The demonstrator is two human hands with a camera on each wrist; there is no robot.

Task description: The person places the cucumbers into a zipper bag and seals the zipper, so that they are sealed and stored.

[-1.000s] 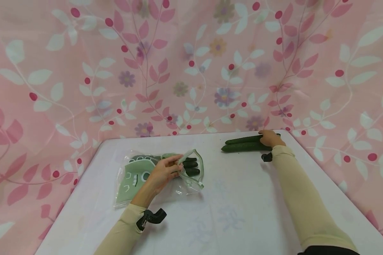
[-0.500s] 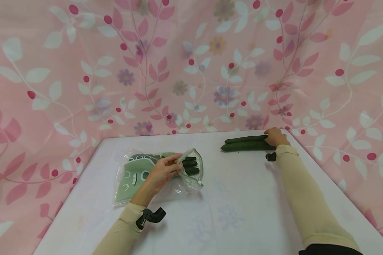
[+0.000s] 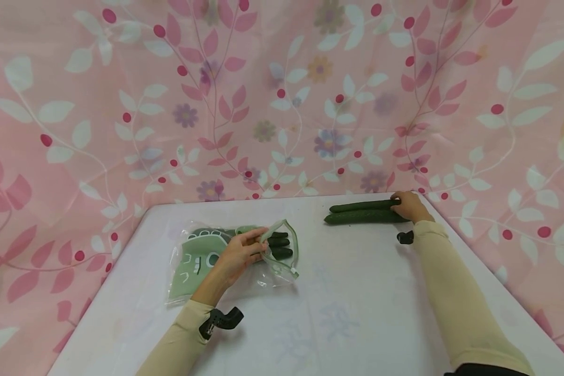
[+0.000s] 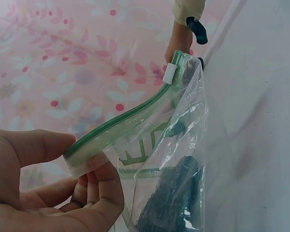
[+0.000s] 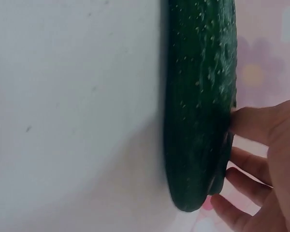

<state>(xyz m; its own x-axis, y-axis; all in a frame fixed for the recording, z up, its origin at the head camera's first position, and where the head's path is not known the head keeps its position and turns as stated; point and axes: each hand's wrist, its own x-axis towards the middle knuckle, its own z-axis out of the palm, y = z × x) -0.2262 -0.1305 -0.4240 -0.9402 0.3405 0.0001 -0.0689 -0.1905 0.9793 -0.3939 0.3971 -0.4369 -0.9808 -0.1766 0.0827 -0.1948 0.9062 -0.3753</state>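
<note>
My left hand point(image 3: 235, 261) pinches the open mouth of a clear zip bag point(image 3: 199, 269) with a green cartoon print. The left wrist view shows its thumb and fingers on the green zip strip point(image 4: 121, 118), with a white slider point(image 4: 169, 74) farther along. Several dark green cucumbers point(image 3: 281, 254) lie inside, their ends showing at the mouth. At the back right, two long cucumbers lie side by side. My right hand point(image 3: 410, 206) pinches the right end of the rear cucumber point(image 3: 362, 206), thumb beside the front cucumber point(image 5: 198, 106). The rear one is mostly hidden in the right wrist view.
Everything rests on a table with a white cover point(image 3: 338, 292). A pink floral cloth point(image 3: 282, 104) hangs right behind its back edge and along the sides. Each wrist wears a black camera mount, the left one point(image 3: 221, 319) low over the table.
My right hand has slid right along the two cucumbers to their right end, uncovering more of them. The left hand and the bag stay in place.
</note>
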